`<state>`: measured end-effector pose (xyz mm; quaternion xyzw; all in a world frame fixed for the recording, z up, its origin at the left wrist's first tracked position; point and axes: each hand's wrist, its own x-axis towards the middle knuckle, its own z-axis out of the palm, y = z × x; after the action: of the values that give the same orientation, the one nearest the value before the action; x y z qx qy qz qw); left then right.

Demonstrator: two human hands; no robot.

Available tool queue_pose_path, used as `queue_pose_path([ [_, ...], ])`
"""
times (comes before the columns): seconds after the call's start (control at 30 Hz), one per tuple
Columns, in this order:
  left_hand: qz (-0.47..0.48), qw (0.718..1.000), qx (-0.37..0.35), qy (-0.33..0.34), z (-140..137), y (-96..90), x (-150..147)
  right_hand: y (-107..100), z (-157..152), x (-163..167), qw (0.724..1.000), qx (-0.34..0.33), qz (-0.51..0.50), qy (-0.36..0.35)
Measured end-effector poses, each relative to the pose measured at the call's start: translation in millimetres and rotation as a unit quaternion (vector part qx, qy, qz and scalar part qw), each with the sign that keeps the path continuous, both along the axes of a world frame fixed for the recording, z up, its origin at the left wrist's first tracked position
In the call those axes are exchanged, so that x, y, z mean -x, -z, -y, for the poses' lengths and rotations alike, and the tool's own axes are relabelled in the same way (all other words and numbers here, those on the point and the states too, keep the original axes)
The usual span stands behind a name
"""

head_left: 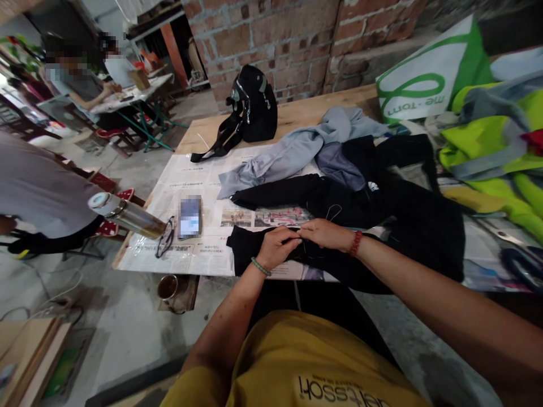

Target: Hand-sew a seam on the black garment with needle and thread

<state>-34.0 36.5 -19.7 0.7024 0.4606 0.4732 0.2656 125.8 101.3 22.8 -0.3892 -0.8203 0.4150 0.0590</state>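
A black jacket (424,226) with a small white logo lies spread over the table, one sleeve (246,249) stretched to the left near the front edge. My left hand (278,247), a green bead bracelet at its wrist, pinches the cloth of this sleeve. Touching it fingertip to fingertip, my right hand (326,234) with a red bracelet is closed in a pinch over the same spot. What its fingers hold is too small to make out. A thin pale thread (335,212) loops up just behind the right hand.
Newspaper (203,260) covers the table. On it are a phone (189,217), eyeglasses (166,237) and a bottle (127,215). Behind lie a grey garment (280,155), a black bag (257,107) and a green-white bag (428,79). Scissors (504,240) rest at right. People sit at left.
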Motion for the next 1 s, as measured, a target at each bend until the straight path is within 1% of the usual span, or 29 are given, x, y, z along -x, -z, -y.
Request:
queue_pose_path([
  [0.03, 0.007, 1.000, 0.010, -0.001, 0, -0.9, 0, -2, -1, -2, 1.000, -0.022, -0.010, 0.000],
  [0.1, 0.021, 0.999, 0.034, -0.009, 0, -2.8, 1, -7, -2, -8, 0.991, -0.112, -0.061, 0.027],
  [0.17, 0.031, 0.998, 0.054, -0.016, 0, -4.1, 1, -11, -2, -16, 0.964, -0.222, -0.122, 0.077],
  [0.2, 0.034, 0.997, 0.060, -0.016, 0, -4.5, 2, -12, 0, -21, 0.949, -0.264, -0.142, 0.099],
  [0.23, 0.038, 0.997, 0.064, -0.016, -1, -4.6, 2, -12, 3, -26, 0.937, -0.293, -0.153, 0.109],
  [0.3, 0.043, 0.997, 0.069, -0.013, -1, -4.4, 2, -8, 12, -33, 0.926, -0.327, -0.163, 0.096],
  [0.43, 0.049, 0.996, 0.067, -0.007, -2, -2.9, 2, 12, 32, -36, 0.925, -0.345, -0.156, 0.015],
  [0.53, 0.047, 0.997, 0.067, -0.004, -2, -1.7, 2, 22, 39, -28, 0.925, -0.354, -0.141, 0.004],
  [0.63, 0.046, 0.997, 0.066, -0.003, -2, -1.2, 2, 26, 39, -20, 0.923, -0.357, -0.142, 0.024],
  [0.73, 0.046, 0.997, 0.066, -0.001, -1, -1.4, 3, 29, 39, -16, 0.922, -0.347, -0.167, 0.046],
  [0.9, 0.050, 0.996, 0.068, 0.001, -1, -1.9, 3, 35, 44, -15, 0.922, -0.307, -0.202, 0.121],
  [1.0, 0.049, 0.996, 0.070, 0.004, -1, -2.2, 2, 34, 47, -14, 0.924, -0.279, -0.217, 0.146],
])
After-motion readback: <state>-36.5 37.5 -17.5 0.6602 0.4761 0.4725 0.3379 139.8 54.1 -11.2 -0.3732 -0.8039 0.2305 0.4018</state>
